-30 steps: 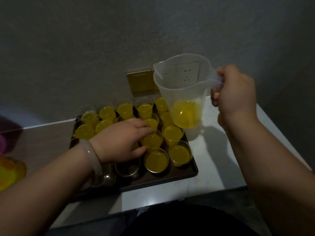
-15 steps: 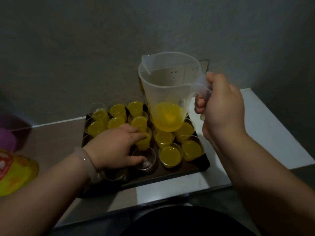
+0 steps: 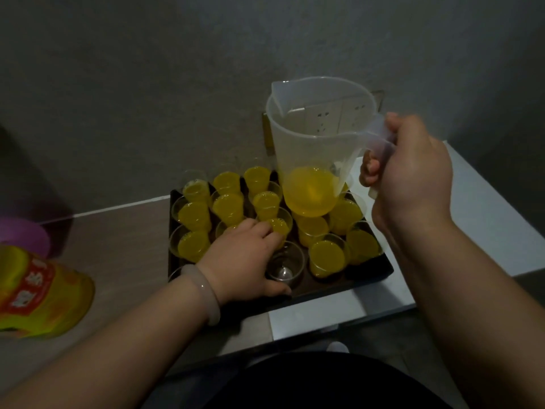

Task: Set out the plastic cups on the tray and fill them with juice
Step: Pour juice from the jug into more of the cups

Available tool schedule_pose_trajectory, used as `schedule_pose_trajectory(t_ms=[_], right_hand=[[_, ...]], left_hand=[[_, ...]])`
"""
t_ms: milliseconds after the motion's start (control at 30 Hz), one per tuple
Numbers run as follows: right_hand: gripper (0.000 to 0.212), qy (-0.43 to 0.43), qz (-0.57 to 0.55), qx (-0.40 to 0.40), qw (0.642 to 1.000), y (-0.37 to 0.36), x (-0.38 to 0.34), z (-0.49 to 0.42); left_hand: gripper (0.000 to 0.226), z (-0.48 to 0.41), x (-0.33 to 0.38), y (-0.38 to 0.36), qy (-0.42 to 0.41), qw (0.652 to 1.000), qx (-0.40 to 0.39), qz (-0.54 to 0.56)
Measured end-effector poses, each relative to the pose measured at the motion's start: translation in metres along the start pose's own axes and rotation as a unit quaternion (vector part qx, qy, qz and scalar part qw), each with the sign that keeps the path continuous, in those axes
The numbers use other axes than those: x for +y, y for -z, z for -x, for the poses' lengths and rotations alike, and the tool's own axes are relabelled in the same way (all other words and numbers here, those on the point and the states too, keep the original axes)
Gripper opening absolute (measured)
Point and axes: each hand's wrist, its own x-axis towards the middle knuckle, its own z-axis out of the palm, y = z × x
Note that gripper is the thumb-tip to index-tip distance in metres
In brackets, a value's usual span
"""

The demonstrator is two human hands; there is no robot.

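Plainly the filling is close to its end. The dark tray [image 3: 354,279] on the table [image 3: 472,231] is crowded with filled cups [image 3: 227,206], and one empty cup [image 3: 285,268] stands upright in the near row, just left of two full ones.

The left hand [image 3: 244,261] holds that empty cup, with the thumb curled round its near side and the fingers over its far side, steadying it.

The right hand [image 3: 410,178] is clenched round the handle of the clear jug [image 3: 318,137]. The jug hangs upright above the far right part of the tray, with only a shallow pool of juice [image 3: 311,193] in its bottom.

The empty cup lies nearer than the jug, lower and a little to its left. The spout [image 3: 277,91] faces left and away, so it is not over the cup. The pour would seem to call for bringing the jug nearer and tipping it leftward over the rim, clear of the left fingers. With so little juice left the tilt must be steep, and a splash onto the tray looks the likeliest fault.

A yellow bottle [image 3: 38,290] lies at the left edge.
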Motion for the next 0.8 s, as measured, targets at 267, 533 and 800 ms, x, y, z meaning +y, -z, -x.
schedule_pose_trajectory(t_ms=[267,533,800], right_hand=[[0.049,0.003,-0.008,0.007,1.000,-0.003,0.003,0.005],[0.042,0.000,0.010,0.023,1.000,-0.002,0.007,0.005],[0.056,0.005,0.019,0.012,1.000,-0.005,0.008,0.009]], left_hand=[[0.083,-0.003,-0.004,-0.006,-0.026,1.000,0.011,-0.002],[0.086,-0.009,-0.010,-0.014,-0.071,0.997,0.026,-0.010],[0.082,-0.008,-0.014,-0.017,-0.079,0.996,0.028,0.007]])
